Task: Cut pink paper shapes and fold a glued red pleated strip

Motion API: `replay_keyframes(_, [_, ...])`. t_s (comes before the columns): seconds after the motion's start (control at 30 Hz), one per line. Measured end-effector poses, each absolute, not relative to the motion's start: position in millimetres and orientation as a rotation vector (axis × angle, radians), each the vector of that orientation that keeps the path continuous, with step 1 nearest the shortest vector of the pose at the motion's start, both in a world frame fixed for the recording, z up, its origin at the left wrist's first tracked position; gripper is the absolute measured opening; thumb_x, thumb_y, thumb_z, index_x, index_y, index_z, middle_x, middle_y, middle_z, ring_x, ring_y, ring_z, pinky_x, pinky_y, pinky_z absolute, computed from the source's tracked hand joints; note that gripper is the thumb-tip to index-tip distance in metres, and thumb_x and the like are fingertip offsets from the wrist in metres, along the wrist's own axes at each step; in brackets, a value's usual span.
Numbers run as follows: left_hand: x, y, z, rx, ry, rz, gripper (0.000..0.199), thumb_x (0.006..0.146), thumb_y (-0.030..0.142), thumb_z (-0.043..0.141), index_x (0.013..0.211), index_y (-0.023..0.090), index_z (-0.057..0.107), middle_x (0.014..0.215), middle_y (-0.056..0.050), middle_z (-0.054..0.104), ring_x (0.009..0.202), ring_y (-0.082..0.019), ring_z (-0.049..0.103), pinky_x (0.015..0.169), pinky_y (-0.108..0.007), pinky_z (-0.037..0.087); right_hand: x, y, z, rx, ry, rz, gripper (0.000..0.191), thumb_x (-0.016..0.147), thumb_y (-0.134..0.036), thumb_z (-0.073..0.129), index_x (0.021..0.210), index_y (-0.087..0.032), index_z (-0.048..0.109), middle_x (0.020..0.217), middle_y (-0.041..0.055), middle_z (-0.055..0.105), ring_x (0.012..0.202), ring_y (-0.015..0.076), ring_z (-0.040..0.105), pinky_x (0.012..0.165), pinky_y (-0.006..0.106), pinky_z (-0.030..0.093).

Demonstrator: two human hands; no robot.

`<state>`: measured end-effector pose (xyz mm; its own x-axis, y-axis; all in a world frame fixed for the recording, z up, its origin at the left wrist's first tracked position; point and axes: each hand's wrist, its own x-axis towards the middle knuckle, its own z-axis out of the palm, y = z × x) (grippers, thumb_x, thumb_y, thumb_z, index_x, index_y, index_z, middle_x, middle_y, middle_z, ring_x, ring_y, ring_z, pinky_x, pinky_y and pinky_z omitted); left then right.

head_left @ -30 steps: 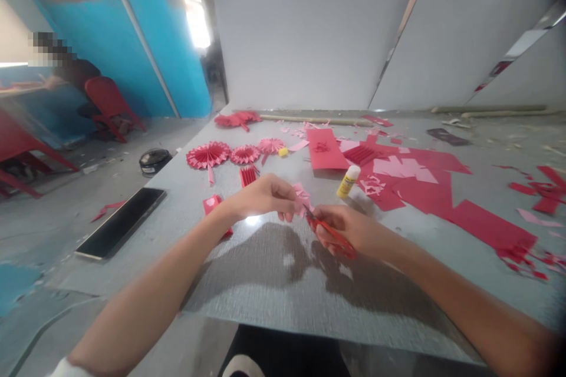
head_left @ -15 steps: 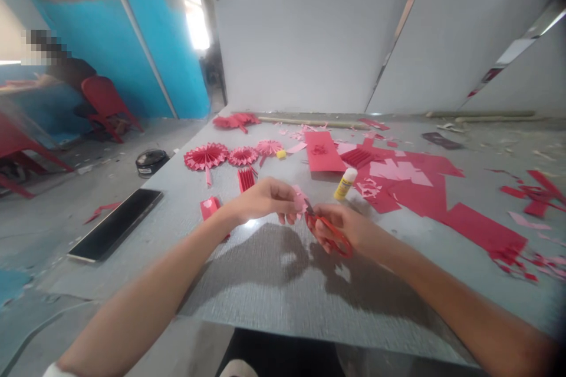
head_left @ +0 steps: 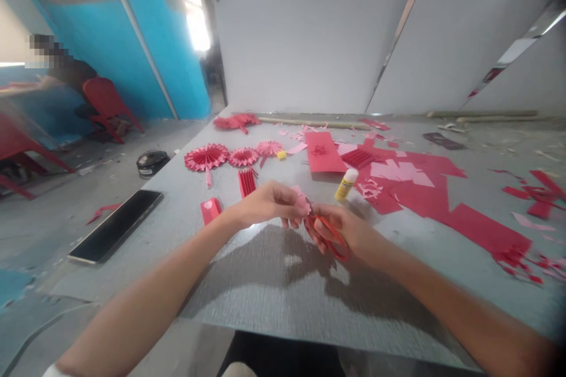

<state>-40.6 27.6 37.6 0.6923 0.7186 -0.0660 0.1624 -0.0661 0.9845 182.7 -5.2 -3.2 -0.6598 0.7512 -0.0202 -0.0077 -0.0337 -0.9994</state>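
Note:
Between its fingertips my left hand [head_left: 274, 203] pinches a small piece of pink paper [head_left: 302, 200] with a scalloped edge. My right hand [head_left: 338, 227] is closed around red-handled scissors [head_left: 331, 238], whose blades meet the paper and are mostly hidden behind it and the fingers. Both hands are held just above the grey table [head_left: 265, 300], casting shadows on it. Just beyond my right hand stands a yellow glue stick [head_left: 345, 185] with a white end. A pleated red paper [head_left: 246, 181] and a folded red piece [head_left: 211, 210] lie beside my left forearm.
Pleated paper rosettes [head_left: 206, 157] sit in a row at the back left, near a yellow cap [head_left: 282, 155]. Red sheets [head_left: 422, 191] and pink scraps cover the right side. A phone [head_left: 117, 227] lies at the left edge. A person [head_left: 71, 73] sits far left.
The pink paper has turned slightly in my left hand, with more of its face showing. My right hand and the scissors have shifted a little to the left.

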Motion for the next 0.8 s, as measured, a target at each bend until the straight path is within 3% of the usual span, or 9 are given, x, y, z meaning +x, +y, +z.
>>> replay_keyframes(0.2, [-41.7,26.4,38.1,1.603,0.724,0.52,0.021,0.085,0.032,0.074,0.085,0.01,0.075,0.075,-0.005,0.07,0.067,-0.011,0.064,0.062,-0.022,0.052,180.1,-7.2,1.9,-0.846,-1.695,1.739,0.048,0.088,-0.064,0.065,0.094,-0.017,0.058,0.07,-0.0031,0.056,0.054,0.0093,0.054,0.049,0.023,0.042])
replay_keyframes(0.8, [-41.9,25.5,41.1,1.63,0.741,0.523,0.023,0.088,0.033,0.07,0.084,0.011,0.077,0.074,-0.007,0.072,0.066,-0.012,0.065,0.063,-0.024,0.052,177.5,-10.5,6.7,-0.906,-1.694,1.689,0.041,0.089,-0.058,0.067,0.092,-0.019,0.059,0.065,-0.005,0.051,0.053,0.0094,0.049,0.047,0.024,0.04])
